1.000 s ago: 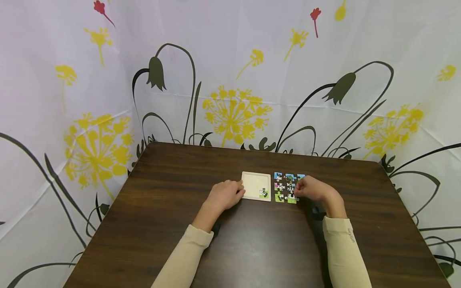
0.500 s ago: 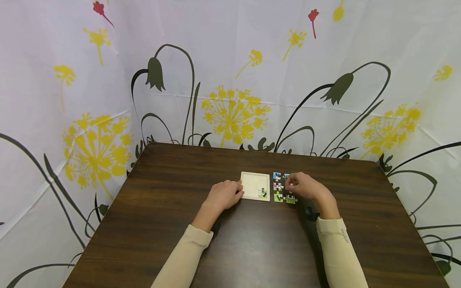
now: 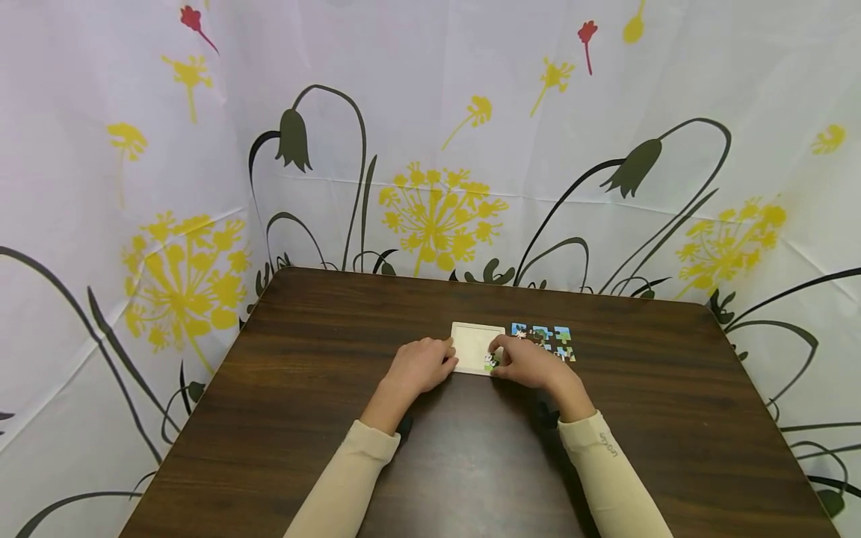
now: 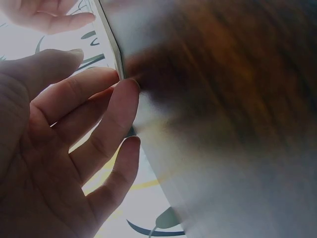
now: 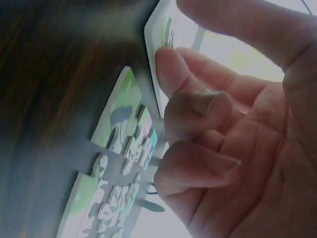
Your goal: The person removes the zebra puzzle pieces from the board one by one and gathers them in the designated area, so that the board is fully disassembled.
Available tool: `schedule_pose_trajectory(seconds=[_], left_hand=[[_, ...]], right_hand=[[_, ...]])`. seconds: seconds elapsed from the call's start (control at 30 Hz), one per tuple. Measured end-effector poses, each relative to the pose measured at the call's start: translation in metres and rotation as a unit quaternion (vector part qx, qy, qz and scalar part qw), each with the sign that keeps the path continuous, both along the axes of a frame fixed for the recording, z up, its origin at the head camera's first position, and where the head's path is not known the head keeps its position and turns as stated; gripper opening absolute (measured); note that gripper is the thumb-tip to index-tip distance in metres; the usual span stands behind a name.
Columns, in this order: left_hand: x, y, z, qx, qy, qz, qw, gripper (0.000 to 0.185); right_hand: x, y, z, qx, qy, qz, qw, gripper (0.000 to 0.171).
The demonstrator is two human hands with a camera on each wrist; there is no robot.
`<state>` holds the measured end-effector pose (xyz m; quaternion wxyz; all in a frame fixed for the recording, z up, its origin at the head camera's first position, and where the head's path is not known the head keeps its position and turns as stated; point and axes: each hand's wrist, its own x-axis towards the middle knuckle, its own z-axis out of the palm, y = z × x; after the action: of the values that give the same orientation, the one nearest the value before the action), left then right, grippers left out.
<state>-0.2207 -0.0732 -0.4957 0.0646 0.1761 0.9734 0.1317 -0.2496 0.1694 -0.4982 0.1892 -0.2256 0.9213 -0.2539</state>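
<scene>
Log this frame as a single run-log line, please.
left hand: fingertips on left edge of white square puzzle tray | right hand: at tray's near right corner, grip unclear | loose colourful puzzle pieces: right of tray on dark wooden table

Two bare hands in long cream sleeves

The person wears close-fitting, pale cream sleeves that end in snug cuffs at the wrists; the left hand and right hand are uncovered, without rings or gloves. The right sleeve bears a small line of dark lettering near its cuff, too small to read; the left sleeve is plain.
</scene>
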Motion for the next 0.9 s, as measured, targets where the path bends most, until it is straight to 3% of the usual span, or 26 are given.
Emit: schedule_pose_trajectory(seconds=[0.9], left_hand=[[0.0014,0.0006,0.0002,0.007,0.002,-0.001,1.0,0.035]], right_hand=[[0.0056,-0.0015,0.0021,0.005,0.007,-0.019,1.0,0.038]])
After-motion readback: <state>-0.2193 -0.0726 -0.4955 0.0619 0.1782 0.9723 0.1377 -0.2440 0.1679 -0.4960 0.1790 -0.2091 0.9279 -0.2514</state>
